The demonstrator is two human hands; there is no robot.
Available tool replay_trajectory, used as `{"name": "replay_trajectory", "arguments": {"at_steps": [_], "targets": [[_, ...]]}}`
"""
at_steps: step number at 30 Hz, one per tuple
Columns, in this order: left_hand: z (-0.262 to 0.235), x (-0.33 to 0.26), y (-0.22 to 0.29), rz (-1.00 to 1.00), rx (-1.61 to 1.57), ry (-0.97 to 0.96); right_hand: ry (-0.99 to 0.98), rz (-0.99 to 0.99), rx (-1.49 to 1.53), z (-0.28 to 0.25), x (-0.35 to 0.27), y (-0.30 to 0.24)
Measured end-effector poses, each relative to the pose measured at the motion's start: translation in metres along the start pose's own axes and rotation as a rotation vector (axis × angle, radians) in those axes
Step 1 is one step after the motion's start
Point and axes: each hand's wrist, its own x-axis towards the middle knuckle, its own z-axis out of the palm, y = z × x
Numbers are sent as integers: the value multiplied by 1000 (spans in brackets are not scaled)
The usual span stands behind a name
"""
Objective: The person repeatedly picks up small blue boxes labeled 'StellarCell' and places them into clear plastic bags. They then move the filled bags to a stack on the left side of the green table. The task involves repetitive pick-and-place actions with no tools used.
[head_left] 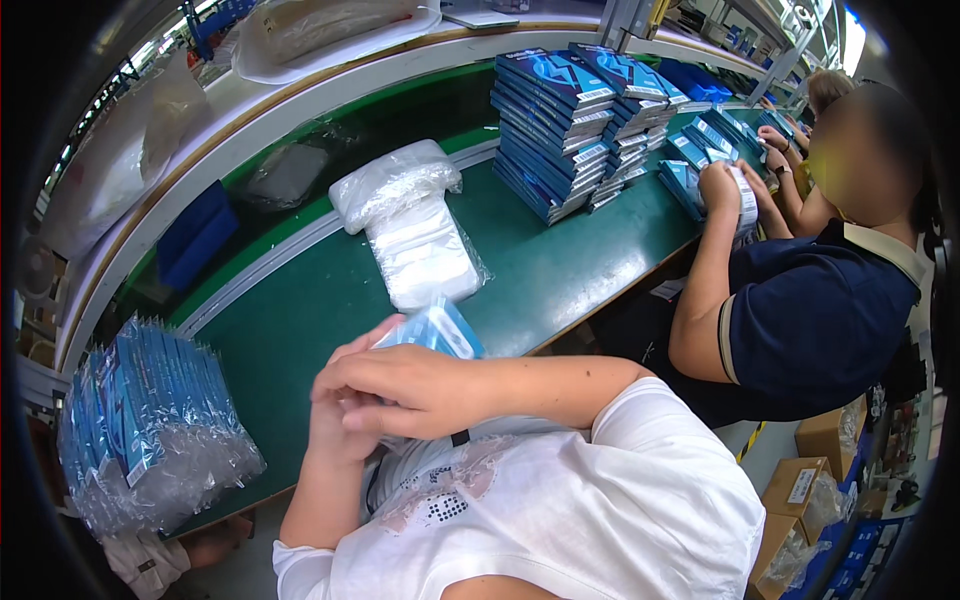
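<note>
A flat blue box in a clear plastic bag (445, 328) is in front of me, close to my body and partly covered by my hands. My left hand (334, 425) is closed on its near side, with fingertips along the bag's edge. My right hand (405, 388) crosses over the left from the right, its fingers bent down, so what it grips is hidden. Just beyond the box, a pile of clear empty plastic bags (425, 250) lies on the green table (540, 270).
At the left edge stands a tight row of bagged blue boxes (165, 400). Tall stacks of blue boxes (555, 135) rise at the back. On the right, a co-worker (800, 300) handles a label roll (745, 200) beside more boxes. Cartons (800, 490) sit on the floor.
</note>
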Motion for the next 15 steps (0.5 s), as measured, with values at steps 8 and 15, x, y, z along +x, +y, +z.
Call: {"name": "replay_trajectory", "arguments": {"at_steps": [8,15], "targets": [[-33,-13,25,769,903,465,769,-198,-980,-205,75,19],[-66,-6,6,566,1630,507,118,749,-1512,-308,69,61]]}}
